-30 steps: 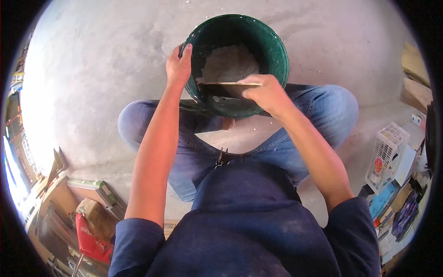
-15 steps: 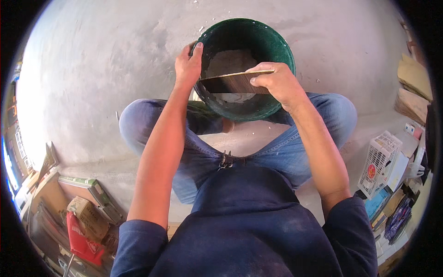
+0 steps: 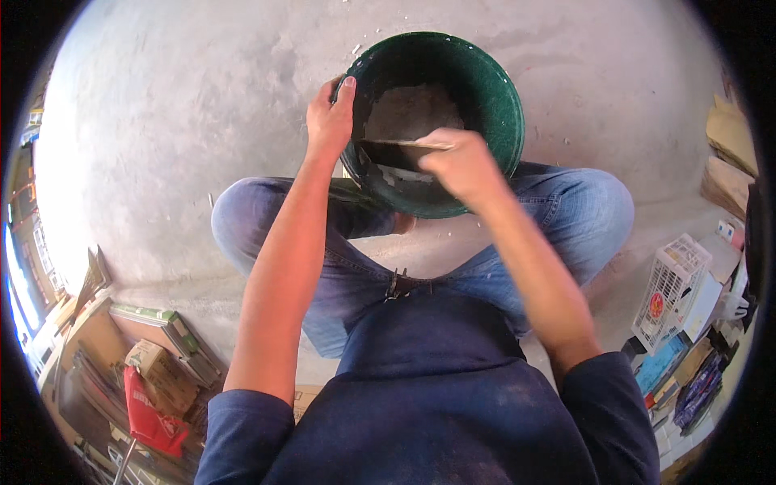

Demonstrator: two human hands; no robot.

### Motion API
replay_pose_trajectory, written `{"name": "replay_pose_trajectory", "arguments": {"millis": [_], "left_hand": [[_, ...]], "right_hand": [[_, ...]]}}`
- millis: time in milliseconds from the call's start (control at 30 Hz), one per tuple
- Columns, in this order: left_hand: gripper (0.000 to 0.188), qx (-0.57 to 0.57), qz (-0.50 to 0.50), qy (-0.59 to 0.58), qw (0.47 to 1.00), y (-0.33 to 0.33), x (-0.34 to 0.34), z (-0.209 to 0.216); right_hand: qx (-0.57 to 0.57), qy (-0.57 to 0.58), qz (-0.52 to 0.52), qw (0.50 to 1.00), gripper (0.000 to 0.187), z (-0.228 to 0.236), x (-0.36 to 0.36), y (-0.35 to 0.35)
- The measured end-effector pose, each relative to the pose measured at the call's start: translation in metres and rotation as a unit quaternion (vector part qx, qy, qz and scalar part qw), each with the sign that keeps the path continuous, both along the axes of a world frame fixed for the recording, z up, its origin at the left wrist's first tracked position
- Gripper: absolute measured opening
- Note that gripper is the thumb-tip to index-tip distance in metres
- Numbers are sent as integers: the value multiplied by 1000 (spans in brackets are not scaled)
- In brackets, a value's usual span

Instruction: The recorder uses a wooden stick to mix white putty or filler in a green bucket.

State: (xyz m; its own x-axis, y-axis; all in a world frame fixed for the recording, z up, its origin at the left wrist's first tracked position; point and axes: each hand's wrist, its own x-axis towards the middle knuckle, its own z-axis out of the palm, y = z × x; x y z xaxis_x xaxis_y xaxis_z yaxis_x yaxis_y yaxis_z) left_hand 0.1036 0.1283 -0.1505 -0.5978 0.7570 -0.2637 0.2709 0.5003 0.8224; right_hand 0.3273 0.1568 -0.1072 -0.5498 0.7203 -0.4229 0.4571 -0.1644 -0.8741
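A round green bucket (image 3: 503,109) stands on the floor between my bent legs, its mouth facing up. Its left rim is gripped by my left hand (image 3: 330,123), with the thumb over the edge and the fingers outside, partly hidden. Inside lies a pale grey, powdery or paste-like material (image 3: 414,109). My right hand (image 3: 462,164), smeared by motion, is closed on the right end of a thin, dark wood-grain board (image 3: 390,152). The board reaches down into the bucket over the grey material; whether its lower edge touches it, I cannot tell.
White crumbs (image 3: 356,48) dot the grey concrete floor (image 3: 202,97) beyond the bucket. At lower left are a cardboard box (image 3: 160,376), a red flag-like cloth (image 3: 149,416) and stacked panels. A white plastic basket (image 3: 669,293) stands at right, near brown cardboard (image 3: 726,182).
My right hand has moved left and down with the board, which now sits lower in the bucket. My left hand keeps its hold on the rim.
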Motion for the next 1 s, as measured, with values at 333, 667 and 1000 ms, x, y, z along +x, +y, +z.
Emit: {"name": "replay_pose_trajectory", "arguments": {"millis": [333, 667, 1000], "left_hand": [[46, 10, -7, 7, 1000, 2, -2, -3], [45, -1, 12, -7, 1000, 0, -1, 4], [47, -4, 1, 2, 1000, 3, 3, 7]], "right_hand": [[-67, 8, 15, 998, 32, 57, 34, 15], [-120, -4, 42, 992, 32, 54, 47, 25], [-52, -52, 46, 996, 29, -8, 14, 12]]}}
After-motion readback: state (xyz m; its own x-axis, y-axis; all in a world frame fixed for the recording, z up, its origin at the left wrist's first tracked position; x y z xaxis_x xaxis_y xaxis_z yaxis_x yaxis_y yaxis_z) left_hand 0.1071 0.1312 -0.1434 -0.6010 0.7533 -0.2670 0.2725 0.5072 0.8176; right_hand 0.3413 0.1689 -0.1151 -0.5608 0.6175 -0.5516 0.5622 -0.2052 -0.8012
